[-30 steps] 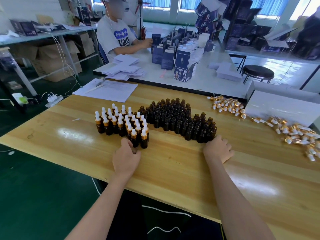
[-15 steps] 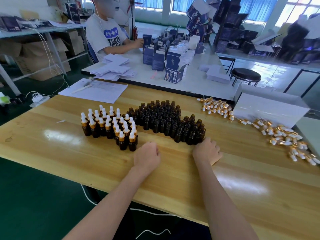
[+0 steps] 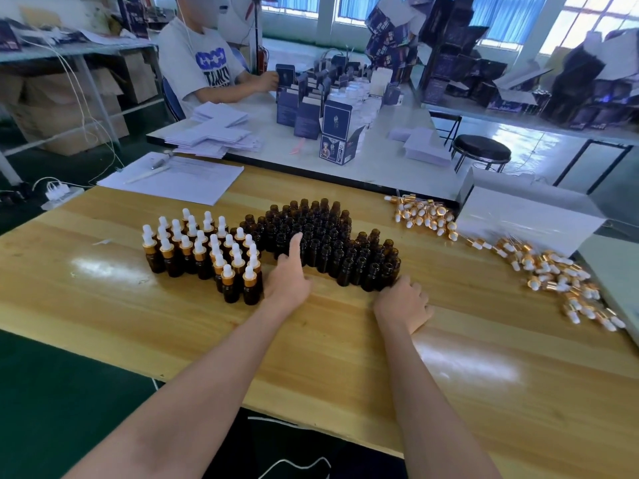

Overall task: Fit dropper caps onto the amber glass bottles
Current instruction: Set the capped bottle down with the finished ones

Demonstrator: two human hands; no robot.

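Both empty: the left hand [image 3: 288,283] pokes a straight finger [image 3: 296,243] among the uncapped bottles [image 3: 325,236]; the right hand [image 3: 403,302], relaxed, braces their near edge, probably bunching them.

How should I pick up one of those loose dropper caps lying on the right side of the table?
Pinch a dropper cap across its gold collar, coming straight down with the right hand. The caps lie on their sides, scattered, so the collar is exposed from above, and it looks firmer than the white bulb.
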